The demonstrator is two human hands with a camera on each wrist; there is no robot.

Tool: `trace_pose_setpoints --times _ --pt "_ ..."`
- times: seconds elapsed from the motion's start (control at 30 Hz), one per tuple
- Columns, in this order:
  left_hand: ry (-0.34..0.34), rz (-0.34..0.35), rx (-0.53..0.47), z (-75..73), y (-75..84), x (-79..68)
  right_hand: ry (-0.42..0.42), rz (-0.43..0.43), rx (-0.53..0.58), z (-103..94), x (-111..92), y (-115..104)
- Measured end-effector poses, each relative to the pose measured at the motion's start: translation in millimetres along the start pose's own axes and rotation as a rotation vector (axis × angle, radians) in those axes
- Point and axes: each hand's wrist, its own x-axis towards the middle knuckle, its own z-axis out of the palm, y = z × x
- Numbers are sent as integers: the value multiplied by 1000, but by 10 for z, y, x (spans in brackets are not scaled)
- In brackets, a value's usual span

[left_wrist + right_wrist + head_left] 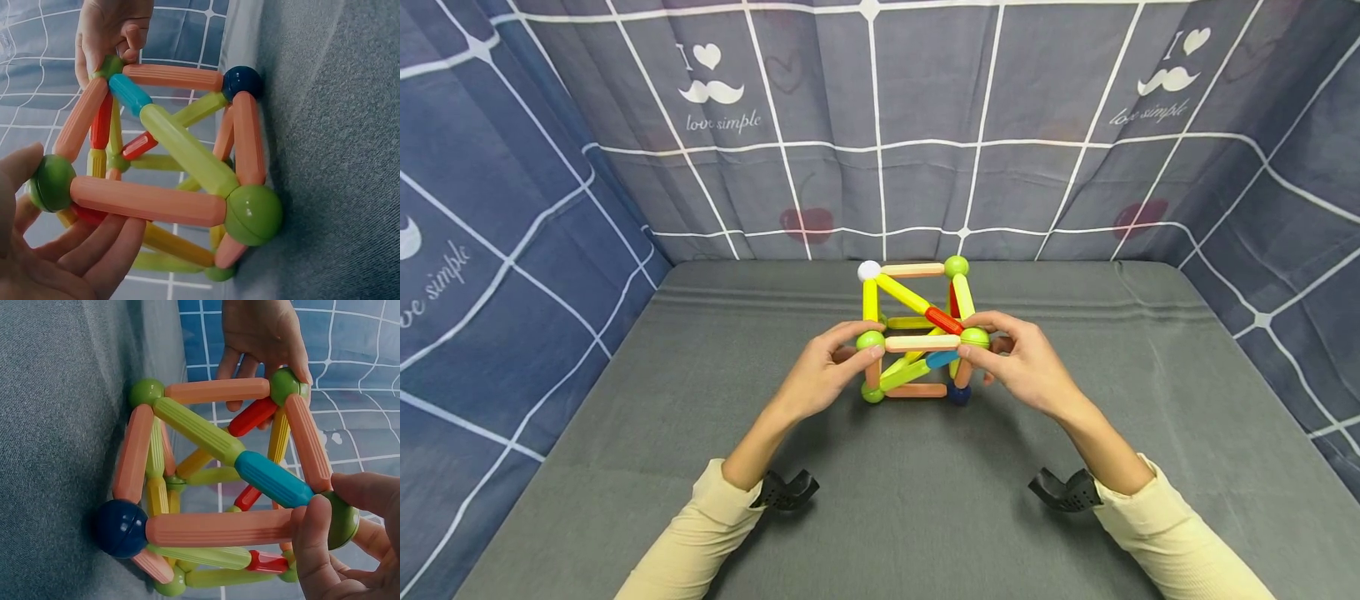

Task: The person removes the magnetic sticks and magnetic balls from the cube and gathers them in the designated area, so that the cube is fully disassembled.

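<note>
A cube-shaped frame of magnetic building rods and balls stands on the grey cloth. My left hand (816,375) pinches the green ball (53,183) at its upper front left corner between thumb and fingers. At the upper front right corner my right hand (1033,367) pinches another green ball (345,520). An orange rod (922,343) joins these two balls. Lower down are a green ball (254,214) on the left and a dark blue ball (120,529) on the right. A green-and-blue diagonal (272,478) crosses the front face. A white ball (869,271) tops the back left corner.
Grey cloth (887,500) covers the table under the frame. Dark blue checked curtains (820,100) with white lines hang behind it and on both sides. A black wrist mount (786,490) sits on the left wrist, another mount (1066,490) on the right.
</note>
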Motion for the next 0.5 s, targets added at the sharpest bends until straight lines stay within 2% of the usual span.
trace_pose_setpoints --times 0.37,0.5 --pt "6 26 42 -1 9 -9 3 -8 1 33 -17 -11" --pt "10 28 43 -1 6 -14 -5 -32 36 45 -18 -7"
